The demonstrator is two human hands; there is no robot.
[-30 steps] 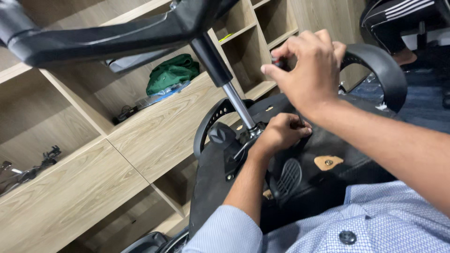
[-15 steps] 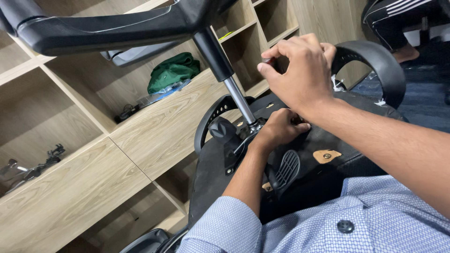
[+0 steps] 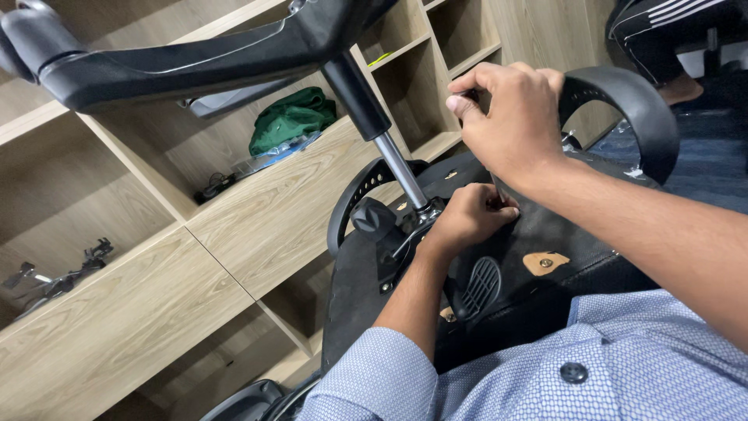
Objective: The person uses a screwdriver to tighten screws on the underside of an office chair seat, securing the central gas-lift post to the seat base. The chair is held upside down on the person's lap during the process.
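Chair: an office chair lies tipped over, the underside of its seat (image 3: 545, 234) facing up, which leaves the mechanism within reach.
Left hand (image 3: 467, 218): fingers curled together at the foot of the gas column (image 3: 389, 148), pressed to the mechanism plate.
Right hand (image 3: 510, 117): fist closed on a small dark tool, above the armrest (image 3: 623, 109).
Hidden: the tool's tip and the fastener are covered by the hands.
Cut off: the wheeled base (image 3: 195, 58) runs out of the frame at the top.
Far: wooden shelves (image 3: 257, 210).
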